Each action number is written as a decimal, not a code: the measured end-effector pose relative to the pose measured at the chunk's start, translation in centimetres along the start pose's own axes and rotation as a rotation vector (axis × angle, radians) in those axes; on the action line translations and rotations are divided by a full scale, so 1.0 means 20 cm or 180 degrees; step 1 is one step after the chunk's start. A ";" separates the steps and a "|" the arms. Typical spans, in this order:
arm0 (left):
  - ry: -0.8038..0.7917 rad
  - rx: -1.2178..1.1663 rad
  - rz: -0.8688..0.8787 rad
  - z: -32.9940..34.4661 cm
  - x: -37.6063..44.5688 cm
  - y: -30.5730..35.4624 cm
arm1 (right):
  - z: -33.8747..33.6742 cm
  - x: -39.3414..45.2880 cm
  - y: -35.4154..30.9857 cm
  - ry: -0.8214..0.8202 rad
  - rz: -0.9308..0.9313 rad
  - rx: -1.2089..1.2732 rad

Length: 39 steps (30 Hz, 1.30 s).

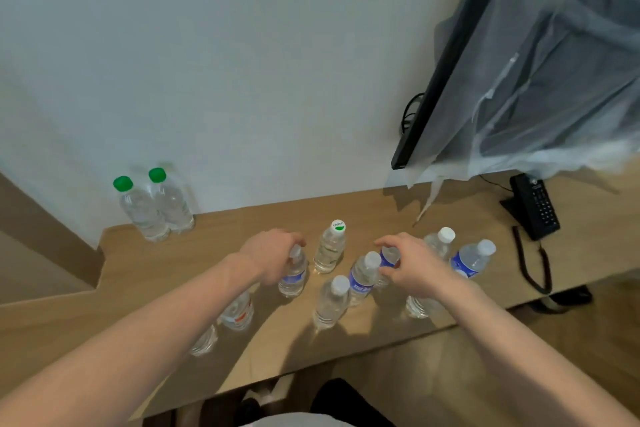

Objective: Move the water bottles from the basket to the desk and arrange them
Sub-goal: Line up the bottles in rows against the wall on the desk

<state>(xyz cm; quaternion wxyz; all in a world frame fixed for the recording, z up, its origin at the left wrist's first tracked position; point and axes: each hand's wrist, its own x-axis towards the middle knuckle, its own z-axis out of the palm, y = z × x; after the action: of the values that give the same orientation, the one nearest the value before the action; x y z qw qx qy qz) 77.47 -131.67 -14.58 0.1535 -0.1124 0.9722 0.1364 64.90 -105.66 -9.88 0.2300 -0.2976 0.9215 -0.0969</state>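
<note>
Several small water bottles stand on the wooden desk [374, 211]. My left hand [272, 255] grips the top of a blue-labelled bottle [293, 279]. My right hand [412, 265] closes around another blue-labelled bottle [387, 258], mostly hidden by the fingers. Between the hands stands a bottle with a white and green cap [330, 248]. In front of it are a blue-labelled bottle [363, 276] and a clear bottle [331, 302]. Two more bottles [472, 258] stand right of my right hand. A red-labelled bottle [238, 314] sits under my left forearm. The basket is out of view.
Two larger green-capped bottles [156, 204] stand by the wall at the desk's back left. A black telephone [533, 206] with a coiled cord sits at the right. A wall-mounted screen [540, 55] draped in plastic hangs above. The desk's front edge runs close to my body.
</note>
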 end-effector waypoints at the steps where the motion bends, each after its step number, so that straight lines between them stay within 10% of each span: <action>1: 0.0026 -0.0003 -0.0047 0.01 0.02 0.00 | 0.01 0.02 0.00 -0.0101 0.0003 -0.0014; 14: 0.0724 -0.0304 -0.0917 0.01 0.01 -0.02 | -0.02 0.33 0.04 -0.0525 -0.0569 -0.1115; 28: 0.1377 -0.0761 -0.1106 -0.39 -0.06 -0.46 | -0.76 0.21 -0.39 -0.0052 -0.0995 -0.0086; 39: 0.1151 -0.0436 -0.1179 -0.51 0.17 -0.81 | -0.56 0.63 -0.88 0.0130 -0.1128 0.0350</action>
<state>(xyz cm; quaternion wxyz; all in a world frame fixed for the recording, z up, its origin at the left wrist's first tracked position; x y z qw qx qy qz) 75.89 -150.45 -10.09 -0.0082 -0.3211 0.9352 0.1491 59.37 -126.71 0.85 0.2065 -0.4402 0.8525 -0.1921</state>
